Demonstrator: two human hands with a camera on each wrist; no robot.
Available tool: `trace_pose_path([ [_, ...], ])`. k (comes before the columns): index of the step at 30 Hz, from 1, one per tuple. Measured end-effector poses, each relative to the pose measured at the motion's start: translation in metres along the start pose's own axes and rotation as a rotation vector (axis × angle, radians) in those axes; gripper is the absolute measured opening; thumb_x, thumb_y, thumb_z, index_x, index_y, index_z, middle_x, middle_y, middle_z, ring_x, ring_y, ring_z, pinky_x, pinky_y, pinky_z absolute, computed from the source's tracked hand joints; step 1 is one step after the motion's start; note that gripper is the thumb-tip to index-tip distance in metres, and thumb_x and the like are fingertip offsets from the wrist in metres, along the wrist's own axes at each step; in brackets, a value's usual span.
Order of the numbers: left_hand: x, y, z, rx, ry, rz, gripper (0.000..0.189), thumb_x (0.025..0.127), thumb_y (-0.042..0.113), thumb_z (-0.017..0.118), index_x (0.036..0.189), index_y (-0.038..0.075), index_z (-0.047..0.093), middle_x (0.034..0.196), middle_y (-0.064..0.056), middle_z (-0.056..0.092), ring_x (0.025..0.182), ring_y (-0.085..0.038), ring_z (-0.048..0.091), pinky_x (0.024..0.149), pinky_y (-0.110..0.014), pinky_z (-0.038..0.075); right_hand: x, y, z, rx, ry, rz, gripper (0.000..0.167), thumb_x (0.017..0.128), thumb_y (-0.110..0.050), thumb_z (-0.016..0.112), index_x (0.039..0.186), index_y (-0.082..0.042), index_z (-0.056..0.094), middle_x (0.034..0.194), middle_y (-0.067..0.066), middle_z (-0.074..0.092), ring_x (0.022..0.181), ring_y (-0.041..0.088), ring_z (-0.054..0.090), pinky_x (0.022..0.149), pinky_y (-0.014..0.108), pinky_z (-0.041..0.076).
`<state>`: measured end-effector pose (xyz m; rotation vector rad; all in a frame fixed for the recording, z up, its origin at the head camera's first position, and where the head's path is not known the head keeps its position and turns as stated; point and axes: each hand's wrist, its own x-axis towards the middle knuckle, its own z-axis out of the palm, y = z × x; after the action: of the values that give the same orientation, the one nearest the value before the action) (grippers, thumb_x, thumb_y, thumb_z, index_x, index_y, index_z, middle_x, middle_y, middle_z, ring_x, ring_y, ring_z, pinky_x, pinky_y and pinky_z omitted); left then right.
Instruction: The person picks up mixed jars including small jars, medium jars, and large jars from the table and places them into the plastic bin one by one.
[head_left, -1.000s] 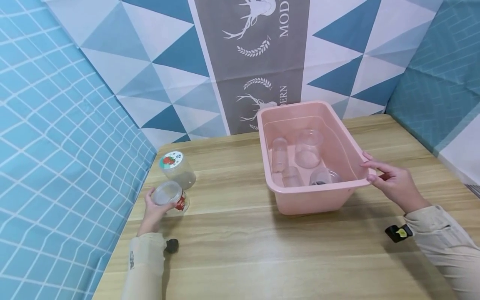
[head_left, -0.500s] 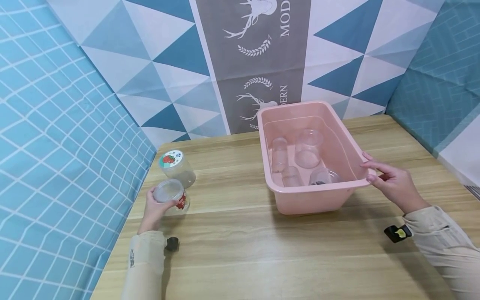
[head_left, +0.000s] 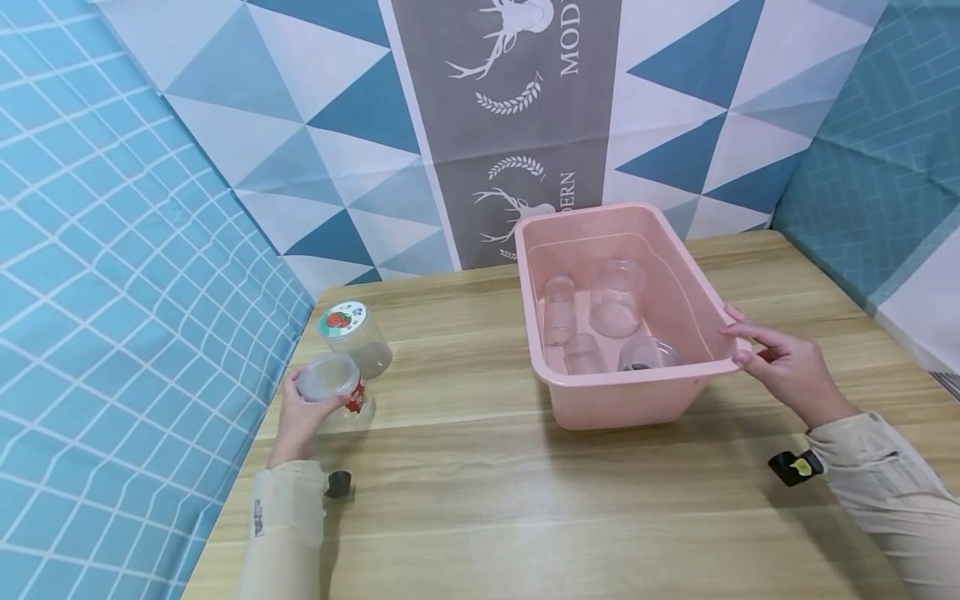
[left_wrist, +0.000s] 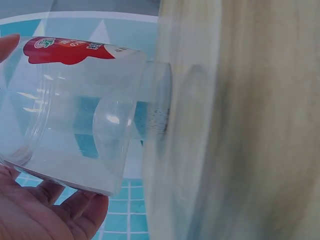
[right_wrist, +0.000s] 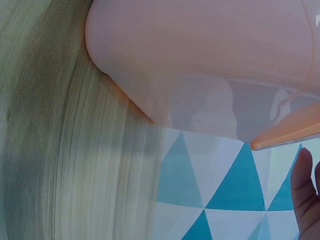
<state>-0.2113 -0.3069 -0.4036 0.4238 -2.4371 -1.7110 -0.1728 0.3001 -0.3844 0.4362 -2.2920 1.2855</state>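
My left hand (head_left: pixel 300 425) grips a clear plastic jar (head_left: pixel 328 377) with a red label, fingers on one side and thumb on the other. In the left wrist view the jar (left_wrist: pixel 75 115) is tilted, its base close over the table, and fingers (left_wrist: pixel 85 212) curl along its side. Just beyond it stands another clear jar (head_left: pixel 367 350) with a strawberry picture on its lid. My right hand (head_left: pixel 791 371) pinches the near right corner of a pink plastic basin (head_left: pixel 622 404). Several clear containers (head_left: pixel 617 300) lie inside the basin.
The wood-grain table (head_left: pixel 465 500) carries everything. A blue grid-patterned cloth wall (head_left: pixel 150 292) rises close to the left hand, and a triangle-patterned cloth (head_left: pixel 360 125) hangs along the back. A dark wrist camera (head_left: pixel 795 467) sticks out from the right sleeve.
The red-labelled jar and my left hand have shifted slightly to the left, with the jar tilting a little more. My right hand and the basin stay where they were.
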Motion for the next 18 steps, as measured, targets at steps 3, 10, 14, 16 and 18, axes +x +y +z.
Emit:
trace_pose_path([
  [3, 0.0, 0.006, -0.002, 0.012, 0.009, 0.006, 0.091, 0.08, -0.001, 0.068, 0.148, 0.0, 0.008, 0.148, -0.024, 0.02, 0.132, -0.036, 0.027, 0.107, -0.044, 0.027, 0.001, 0.001, 0.0, 0.007, 0.002, 0.008, 0.041, 0.084, 0.0, 0.071, 0.106, -0.035, 0.07, 0.124, -0.034, 0.048, 0.086, -0.017, 0.056, 0.051, 0.009, 0.04],
  [10, 0.003, 0.014, -0.008, 0.017, 0.021, 0.001, 0.092, 0.082, 0.002, 0.068, 0.15, 0.003, 0.006, 0.149, -0.023, 0.02, 0.131, -0.036, 0.028, 0.104, -0.042, 0.029, 0.0, 0.003, 0.003, 0.007, 0.01, 0.013, 0.044, 0.083, 0.002, 0.071, 0.106, -0.036, 0.07, 0.123, -0.034, 0.049, 0.092, -0.018, 0.054, 0.053, 0.008, 0.04],
  [14, 0.003, 0.015, -0.007, 0.027, 0.004, -0.009, 0.093, 0.082, 0.003, 0.069, 0.151, 0.004, 0.005, 0.148, -0.023, 0.021, 0.13, -0.036, 0.028, 0.104, -0.042, 0.029, -0.001, 0.003, 0.003, -0.004, 0.016, 0.008, 0.044, 0.082, 0.002, 0.071, 0.107, -0.035, 0.07, 0.123, -0.034, 0.048, 0.088, -0.019, 0.054, 0.053, 0.008, 0.04],
  [16, 0.002, 0.015, -0.007, 0.032, -0.008, -0.012, 0.093, 0.083, 0.004, 0.069, 0.151, 0.004, 0.005, 0.149, -0.023, 0.02, 0.131, -0.036, 0.027, 0.104, -0.043, 0.029, -0.001, 0.003, 0.003, -0.007, 0.013, 0.01, 0.045, 0.083, 0.002, 0.071, 0.108, -0.035, 0.07, 0.123, -0.034, 0.048, 0.09, -0.019, 0.054, 0.053, 0.008, 0.04],
  [18, 0.001, 0.017, -0.006, 0.041, -0.015, -0.009, 0.094, 0.083, 0.004, 0.069, 0.151, 0.004, 0.005, 0.149, -0.024, 0.02, 0.131, -0.037, 0.027, 0.104, -0.044, 0.028, -0.001, 0.002, 0.002, -0.009, 0.01, 0.014, 0.046, 0.083, 0.003, 0.07, 0.109, -0.035, 0.07, 0.123, -0.035, 0.047, 0.093, -0.02, 0.053, 0.053, 0.008, 0.04],
])
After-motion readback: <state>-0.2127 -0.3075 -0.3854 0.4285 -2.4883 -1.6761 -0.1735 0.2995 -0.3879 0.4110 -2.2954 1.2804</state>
